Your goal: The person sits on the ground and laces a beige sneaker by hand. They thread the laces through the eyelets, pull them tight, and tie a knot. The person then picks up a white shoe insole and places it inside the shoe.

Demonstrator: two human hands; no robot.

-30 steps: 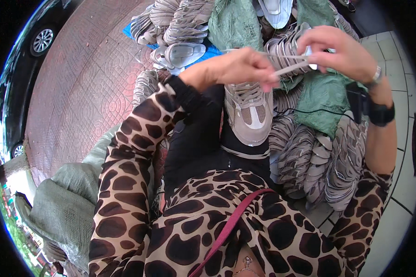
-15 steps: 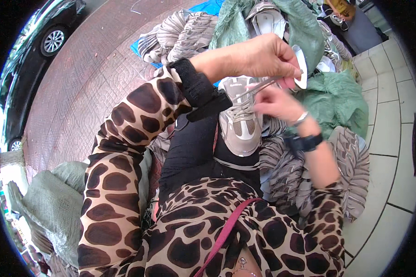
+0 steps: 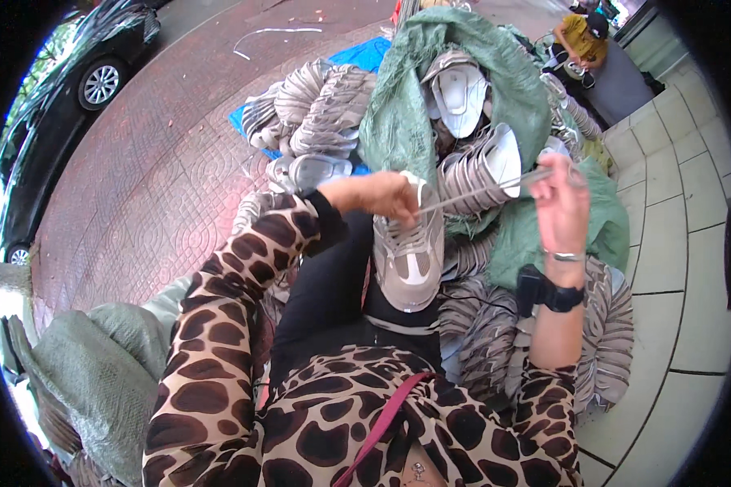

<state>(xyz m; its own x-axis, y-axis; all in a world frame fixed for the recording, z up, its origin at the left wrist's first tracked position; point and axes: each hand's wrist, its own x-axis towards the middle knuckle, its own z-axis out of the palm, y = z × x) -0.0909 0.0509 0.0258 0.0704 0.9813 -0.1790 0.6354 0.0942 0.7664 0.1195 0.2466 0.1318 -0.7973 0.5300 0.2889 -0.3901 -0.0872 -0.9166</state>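
- Now the left hand reaches across at twelve o'clock of the grey sneaker, fingers pinched on one end of a white shoelace.
- Right hand is raised at two o'clock, fingers closed on the lace's other end, pulling it taut.
- Sneaker rests on the black-trousered lap.
- Green sacks and stacked shoes crowd behind.

- Grey-beige lace-up sneaker: heel end hidden behind the person's black-clad knee; sole not visible.
- Left hand: fingertips closed over the shoe's collar, grip point hidden.
- Thin grey shoelace: motion-blurred; far-right end lost inside the right hand.
- Black car, far left: cut by the picture's rim.
- Seated person in a yellow top, far right: too small to tell their work.
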